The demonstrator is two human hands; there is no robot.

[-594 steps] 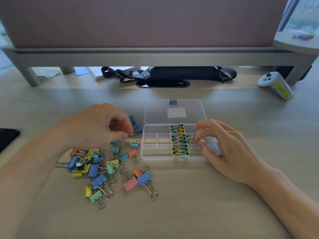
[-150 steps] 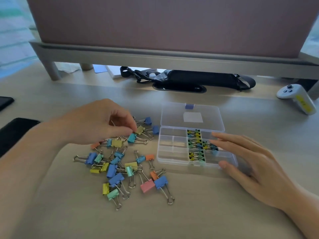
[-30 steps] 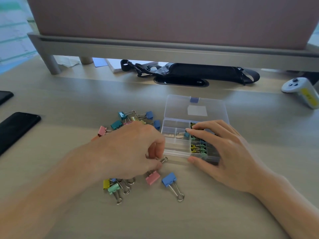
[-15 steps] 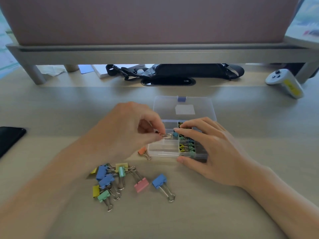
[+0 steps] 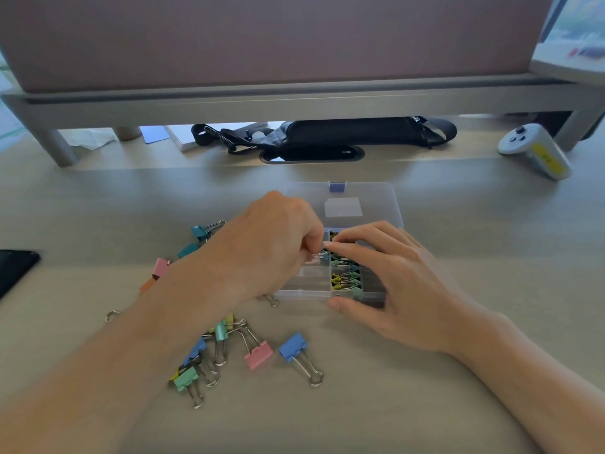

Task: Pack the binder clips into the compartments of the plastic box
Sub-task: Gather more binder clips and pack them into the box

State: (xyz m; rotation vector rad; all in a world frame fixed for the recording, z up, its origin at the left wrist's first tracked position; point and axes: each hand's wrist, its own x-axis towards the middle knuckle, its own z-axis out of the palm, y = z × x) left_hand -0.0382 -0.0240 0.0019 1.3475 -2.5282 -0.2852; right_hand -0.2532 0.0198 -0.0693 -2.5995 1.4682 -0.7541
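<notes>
The clear plastic box [image 5: 311, 283] lies open on the desk, its lid [image 5: 366, 204] folded back. A middle column of compartments holds packed binder clips [image 5: 343, 280] in yellow, green and blue. My left hand [image 5: 271, 244] hovers over the box's left side and pinches a small clip [image 5: 319, 256] by its wire handles. My right hand [image 5: 389, 276] lies over the box's right side, its thumb against the front wall and its fingertips touching that same clip. Loose clips lie left of and in front of the box, among them a blue one [image 5: 294, 347] and a pink one [image 5: 258, 355].
A black phone [image 5: 13, 267] lies at the left edge. A monitor riser [image 5: 294, 99] spans the back, with a black pouch [image 5: 343, 132] under it. A white controller [image 5: 537, 150] rests at the back right.
My left hand has carried a clip from the pile to the box and now holds it lower over the compartments. My right hand stays on the box, its fingertips meeting the clip.
</notes>
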